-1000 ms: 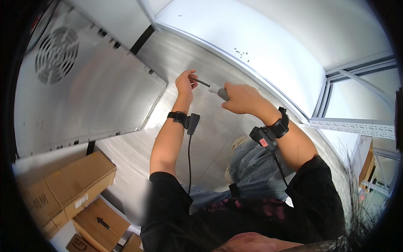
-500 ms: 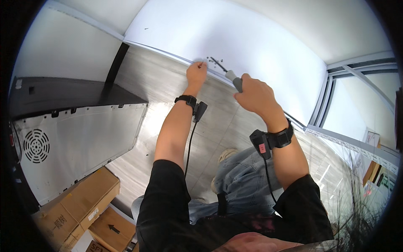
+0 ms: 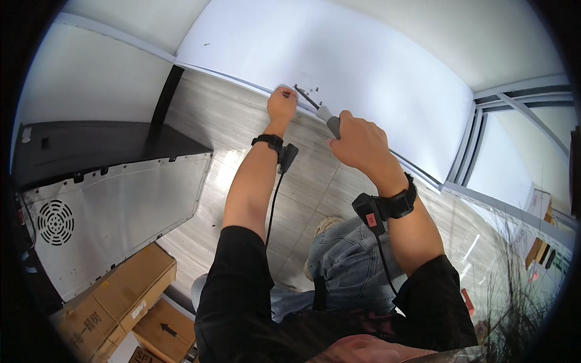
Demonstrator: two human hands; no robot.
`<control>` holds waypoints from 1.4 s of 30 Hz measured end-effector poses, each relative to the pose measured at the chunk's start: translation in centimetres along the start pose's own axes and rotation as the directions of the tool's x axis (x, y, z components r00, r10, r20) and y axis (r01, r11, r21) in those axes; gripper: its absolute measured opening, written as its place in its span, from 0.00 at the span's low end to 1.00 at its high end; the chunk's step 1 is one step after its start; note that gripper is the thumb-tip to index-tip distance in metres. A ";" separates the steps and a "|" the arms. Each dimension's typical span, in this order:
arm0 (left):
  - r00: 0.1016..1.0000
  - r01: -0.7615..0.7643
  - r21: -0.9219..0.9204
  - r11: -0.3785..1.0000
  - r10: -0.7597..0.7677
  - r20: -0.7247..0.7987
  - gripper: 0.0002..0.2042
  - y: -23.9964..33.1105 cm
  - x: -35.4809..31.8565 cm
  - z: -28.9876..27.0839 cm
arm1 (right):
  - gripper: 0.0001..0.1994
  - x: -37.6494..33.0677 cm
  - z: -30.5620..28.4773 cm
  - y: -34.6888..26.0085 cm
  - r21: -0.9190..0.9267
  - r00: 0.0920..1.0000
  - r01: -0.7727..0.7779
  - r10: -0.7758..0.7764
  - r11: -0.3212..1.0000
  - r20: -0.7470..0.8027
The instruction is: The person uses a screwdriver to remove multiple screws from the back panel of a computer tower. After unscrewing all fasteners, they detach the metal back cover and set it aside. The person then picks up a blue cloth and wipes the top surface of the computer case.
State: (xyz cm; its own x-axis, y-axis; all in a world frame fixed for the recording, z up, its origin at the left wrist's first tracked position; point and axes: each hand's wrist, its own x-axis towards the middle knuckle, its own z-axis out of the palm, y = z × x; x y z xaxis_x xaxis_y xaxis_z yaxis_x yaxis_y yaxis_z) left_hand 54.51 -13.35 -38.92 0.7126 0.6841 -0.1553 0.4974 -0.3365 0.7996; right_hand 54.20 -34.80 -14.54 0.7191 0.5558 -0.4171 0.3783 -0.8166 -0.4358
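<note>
My right hand (image 3: 363,140) is closed around the grey handle of a screwdriver (image 3: 328,123). Its dark shaft slants over the front edge of a white panel (image 3: 369,78), the tip just right of my left fingers. At that same edge my left hand (image 3: 282,104) is closed, fingertips drawn together; whatever they may hold is too small to make out. Several small dark screws (image 3: 316,90) lie on the panel around the shaft. A lone small screw-like piece (image 3: 206,44) rests farther off, at the panel's left.
At left stands a metal cabinet (image 3: 133,212) with a round vent and black top. Cardboard boxes (image 3: 121,296) are stacked at lower left. Metal frame rails (image 3: 469,145) rise at the panel's right end. Cables hang from black wrist devices (image 3: 396,204) on both my arms.
My right hand has shifted slightly left, bringing the screwdriver tip close to my left fingers. The left hand stays almost in place.
</note>
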 end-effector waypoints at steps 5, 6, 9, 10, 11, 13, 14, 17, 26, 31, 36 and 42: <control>0.999 0.022 -0.196 0.980 -0.017 0.028 0.04 -1.2 -0.3 -0.9 | 0.11 0.5 0.9 -0.4 -0.014 0.998 0.047 -0.048 0.999 -0.028; 0.993 0.109 -0.276 0.955 -0.091 0.078 0.05 -0.8 -0.8 -1.0 | 0.11 0.7 1.0 -0.4 -0.017 0.998 0.049 -0.049 0.999 -0.025; 0.940 0.336 -0.485 0.807 -0.256 0.224 0.08 0.8 -3.3 -3.4 | 0.12 1.0 1.5 -1.6 -0.011 0.997 0.070 -0.070 0.997 0.030; 0.924 0.383 -0.556 0.738 -0.292 0.249 0.09 0.6 -4.2 -4.9 | 0.13 1.1 1.9 -2.7 -0.006 0.994 0.096 -0.095 0.995 0.062; 0.905 0.424 -0.623 0.657 -0.323 0.275 0.11 0.2 -5.2 -6.5 | 0.14 1.2 2.4 -3.7 0.002 0.987 0.127 -0.127 0.992 0.094; 0.897 0.435 -0.753 0.493 -0.305 0.319 0.14 -1.1 -7.9 -10.8 | 0.17 1.1 4.2 -6.7 0.030 0.964 0.204 -0.207 0.978 0.169; 0.896 0.433 -0.809 0.398 -0.292 0.336 0.16 -1.9 -9.1 -12.8 | 0.17 1.0 5.4 -8.1 0.000 0.952 0.244 -0.240 0.970 0.190; 0.907 0.310 -0.947 0.081 -0.325 0.269 0.15 -5.0 -12.9 -17.9 | 0.18 -0.1 9.5 -12.4 -0.063 0.901 0.370 -0.341 0.927 0.270; 0.795 0.043 -0.999 0.028 -0.606 0.017 0.14 -15.9 -24.8 -31.6 | 0.21 -5.5 21.2 -23.3 -0.023 0.716 0.537 -0.441 0.843 0.542; 0.777 0.080 -0.991 0.103 -0.630 -0.003 0.13 -19.6 -29.3 -35.6 | 0.22 -7.6 30.6 -22.1 0.274 0.687 0.484 -0.555 0.831 0.469; 0.757 0.096 -0.991 0.094 -0.653 0.011 0.13 -23.3 -30.6 -37.2 | 0.22 -10.4 35.5 -24.4 0.507 0.590 -0.181 -0.319 0.843 0.742; 0.730 0.115 -0.983 0.144 -0.683 -0.015 0.11 -24.5 -30.4 -37.9 | 0.17 -13.2 41.4 -23.8 0.705 0.662 -0.523 -0.293 0.479 0.690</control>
State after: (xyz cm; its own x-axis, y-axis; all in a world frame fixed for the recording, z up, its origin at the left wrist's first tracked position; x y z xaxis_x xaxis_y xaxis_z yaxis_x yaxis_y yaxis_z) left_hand 1.90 -1.36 -31.76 0.1738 0.7390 -0.6510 -0.3329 0.6662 0.6674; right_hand 11.54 -16.32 -31.70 -0.0374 0.7146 -0.6985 -0.6060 -0.5720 -0.5528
